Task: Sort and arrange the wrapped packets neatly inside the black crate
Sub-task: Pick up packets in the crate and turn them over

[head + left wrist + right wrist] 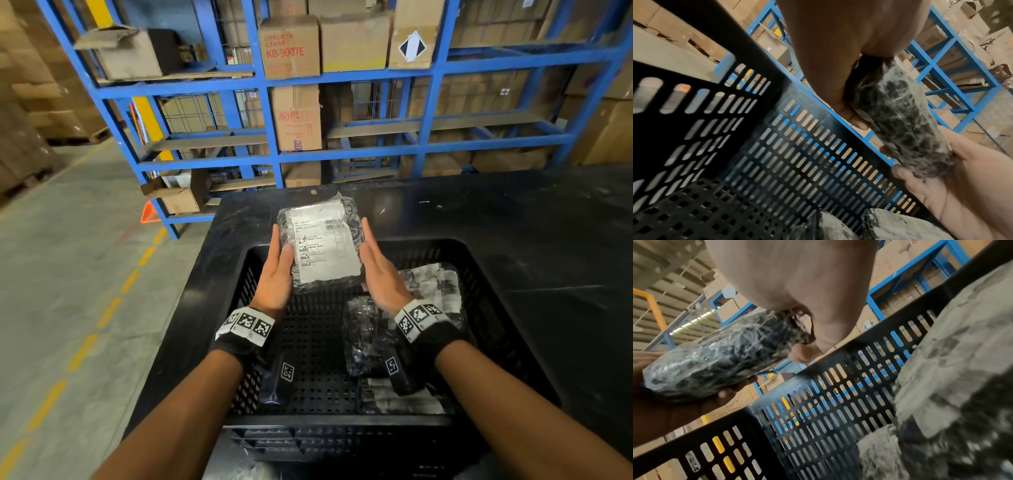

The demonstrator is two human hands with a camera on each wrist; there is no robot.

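Head view: I hold one wrapped packet between left hand and right hand, fingers straight along its edges, label up, above the black crate. Likely squaring it before placing beside other packets at the right.

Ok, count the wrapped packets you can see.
4 at least: one packet held between both hands above the black crate, three packets along its right side; more may hide beneath.
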